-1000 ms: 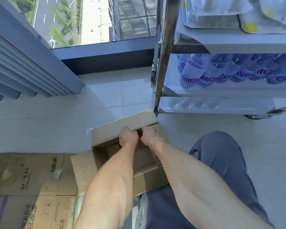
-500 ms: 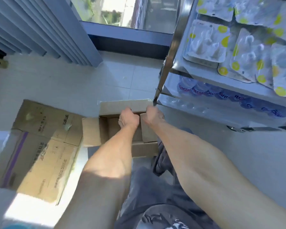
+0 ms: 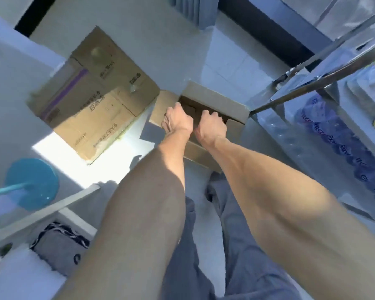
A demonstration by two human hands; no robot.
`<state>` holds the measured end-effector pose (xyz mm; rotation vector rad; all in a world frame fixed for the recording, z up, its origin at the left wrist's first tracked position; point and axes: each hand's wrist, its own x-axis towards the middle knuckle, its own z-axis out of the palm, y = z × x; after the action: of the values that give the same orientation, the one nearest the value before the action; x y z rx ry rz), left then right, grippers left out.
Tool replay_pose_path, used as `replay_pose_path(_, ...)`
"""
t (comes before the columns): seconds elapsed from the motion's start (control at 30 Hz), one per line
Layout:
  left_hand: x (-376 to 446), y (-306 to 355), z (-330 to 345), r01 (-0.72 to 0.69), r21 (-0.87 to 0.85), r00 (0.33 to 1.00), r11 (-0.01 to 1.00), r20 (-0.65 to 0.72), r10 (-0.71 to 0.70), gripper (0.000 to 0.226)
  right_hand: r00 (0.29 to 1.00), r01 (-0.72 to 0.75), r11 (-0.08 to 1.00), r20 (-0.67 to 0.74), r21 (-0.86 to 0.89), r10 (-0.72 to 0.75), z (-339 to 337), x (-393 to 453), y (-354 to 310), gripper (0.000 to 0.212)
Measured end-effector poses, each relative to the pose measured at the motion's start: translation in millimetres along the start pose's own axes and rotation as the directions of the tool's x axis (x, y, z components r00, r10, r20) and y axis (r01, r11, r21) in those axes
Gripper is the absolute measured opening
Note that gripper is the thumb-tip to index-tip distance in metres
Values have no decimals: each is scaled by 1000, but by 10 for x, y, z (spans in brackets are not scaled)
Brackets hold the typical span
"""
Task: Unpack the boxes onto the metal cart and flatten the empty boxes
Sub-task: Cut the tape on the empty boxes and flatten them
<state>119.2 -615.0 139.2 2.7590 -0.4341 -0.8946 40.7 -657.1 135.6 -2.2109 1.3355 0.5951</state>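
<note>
Both arms stretched down. My left hand (image 3: 178, 120) and right hand (image 3: 211, 126), side by side, fingers curled over flaps inside the open box (image 3: 214, 100), on the floor beside the metal cart (image 3: 312, 83).

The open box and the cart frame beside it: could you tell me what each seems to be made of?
The open box looks like plain brown corrugated cardboard, matte, with folded flaps; both hands reach into it. The flattened boxes beside it look the same, with printed lettering and purple tape. The cart frame seems to be polished metal, likely steel, judging by its bright silvery reflections.
</note>
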Motion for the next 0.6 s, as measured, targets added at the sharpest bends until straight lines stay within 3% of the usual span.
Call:
replay_pose_path(0.17,71,-1101,13,286,-57,958,957,-4,-286,36,967,228,958,154,-173,-202,631,-36,-388,33)
replay_pose_path(0.3,-44,-1867,77,398,-129,915,908,-16,-404,33,895,436,816,278,-380,-349,1126,-164,-681,47)
replay_pose_path(0.6,-681,-3116,271,578,-332,787,745,-12,-616,34,779,627,673,323,-392,-537,2161,-832,-1416,38)
